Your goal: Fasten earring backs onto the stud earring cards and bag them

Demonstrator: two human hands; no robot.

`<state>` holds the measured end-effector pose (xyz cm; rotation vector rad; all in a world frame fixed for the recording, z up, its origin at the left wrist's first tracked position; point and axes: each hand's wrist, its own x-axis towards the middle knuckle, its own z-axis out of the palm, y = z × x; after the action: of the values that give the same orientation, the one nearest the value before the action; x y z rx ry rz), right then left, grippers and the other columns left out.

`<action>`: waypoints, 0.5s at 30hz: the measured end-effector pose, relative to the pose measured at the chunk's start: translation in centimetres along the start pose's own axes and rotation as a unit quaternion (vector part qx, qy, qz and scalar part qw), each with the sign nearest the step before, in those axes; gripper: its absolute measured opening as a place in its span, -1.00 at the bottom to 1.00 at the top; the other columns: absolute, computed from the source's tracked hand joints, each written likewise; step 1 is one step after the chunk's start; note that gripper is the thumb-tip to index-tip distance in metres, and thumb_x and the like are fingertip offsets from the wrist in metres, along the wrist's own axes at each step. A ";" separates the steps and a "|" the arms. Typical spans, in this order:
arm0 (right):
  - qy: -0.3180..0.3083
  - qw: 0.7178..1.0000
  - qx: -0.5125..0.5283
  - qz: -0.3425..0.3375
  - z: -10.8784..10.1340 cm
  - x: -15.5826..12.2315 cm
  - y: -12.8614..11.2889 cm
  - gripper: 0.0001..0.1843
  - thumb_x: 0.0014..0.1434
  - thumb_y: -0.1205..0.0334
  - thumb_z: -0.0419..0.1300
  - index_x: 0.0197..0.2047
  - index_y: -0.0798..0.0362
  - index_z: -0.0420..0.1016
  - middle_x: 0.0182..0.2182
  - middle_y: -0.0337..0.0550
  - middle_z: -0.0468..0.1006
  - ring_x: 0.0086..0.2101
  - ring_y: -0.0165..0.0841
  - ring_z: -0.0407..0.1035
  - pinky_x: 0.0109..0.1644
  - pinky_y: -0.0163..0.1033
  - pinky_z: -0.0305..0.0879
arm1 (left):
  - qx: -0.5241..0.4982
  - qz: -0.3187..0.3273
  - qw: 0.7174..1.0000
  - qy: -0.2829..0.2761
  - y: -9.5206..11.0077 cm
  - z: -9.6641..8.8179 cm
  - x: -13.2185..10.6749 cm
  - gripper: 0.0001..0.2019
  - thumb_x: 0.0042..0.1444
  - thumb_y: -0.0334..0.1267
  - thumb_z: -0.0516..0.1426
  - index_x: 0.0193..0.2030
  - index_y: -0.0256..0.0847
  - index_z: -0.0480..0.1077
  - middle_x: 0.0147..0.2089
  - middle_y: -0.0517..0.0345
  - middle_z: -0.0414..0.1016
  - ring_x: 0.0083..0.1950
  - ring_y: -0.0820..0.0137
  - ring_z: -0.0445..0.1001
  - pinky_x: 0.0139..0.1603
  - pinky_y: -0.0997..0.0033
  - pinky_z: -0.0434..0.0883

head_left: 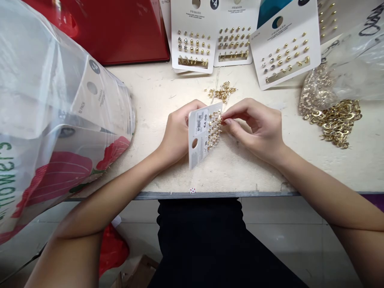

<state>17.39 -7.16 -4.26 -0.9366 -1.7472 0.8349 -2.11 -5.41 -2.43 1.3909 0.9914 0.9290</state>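
Observation:
A white earring card [195, 154] with a printed price is tilted on edge over the table, its back toward me. Gold earring posts and backs stick out of it in rows. My left hand [177, 130] grips the card from the left, its fingers partly hidden behind it. At the card's right edge, my right hand [261, 126] pinches with thumb and forefinger close to the posts; whatever is between the fingertips is too small to make out. Just beyond the card lies a small heap of gold earring backs [223, 93].
Several filled earring cards [192, 60] lean along the back. A heap of gold hoop earrings [340, 124] and a clear plastic bag [354, 72] lie to the right. A bulky bag of cards [69, 120] crowds the left, near a red box [135, 36]. The table edge [210, 195] is near my body.

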 end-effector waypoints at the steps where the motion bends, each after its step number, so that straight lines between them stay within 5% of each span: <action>1: -0.002 1.000 -0.017 -0.018 0.0 0.1 0.1 -0.87 0.30 0.37 0.18 -0.16 -0.01 0.54 -0.29 -0.12 0.57 -0.29 -0.28 0.49 -0.21 -0.09 0.51 | -0.001 -0.005 1.000 -0.002 -0.2 -0.1 0.0 -0.57 -0.06 0.12 0.35 -0.41 -0.21 0.38 -0.43 0.18 0.41 -0.43 0.49 0.30 -0.45 0.44 0.23; 8: 0.004 0.992 -0.107 -0.066 0.1 0.3 0.7 -0.84 0.28 0.35 0.18 -0.29 -0.06 0.54 -0.36 -0.19 0.57 -0.34 -0.28 0.47 -0.27 -0.11 0.46 | 0.000 -0.039 0.999 -0.028 -0.3 -0.6 0.3 -0.74 -0.07 -0.17 0.31 -0.38 -0.22 0.34 -0.38 0.17 0.39 -0.36 0.45 0.37 -0.39 0.42 0.31; 15: 0.018 0.980 -0.153 -0.127 0.4 0.1 0.6 -0.77 0.34 0.40 0.10 -0.24 -0.04 0.55 -0.38 -0.20 0.57 -0.37 -0.32 0.47 -0.33 -0.16 0.41 | -0.027 -0.062 0.998 -0.012 0.0 0.0 0.2 -0.64 -0.06 0.02 0.31 -0.46 -0.22 0.34 -0.44 0.19 0.39 -0.37 0.43 0.40 -0.37 0.40 0.38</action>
<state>17.10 -6.84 -4.88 -0.8932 -1.9476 0.3884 -2.03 -5.17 -2.44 1.2789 1.0150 0.8385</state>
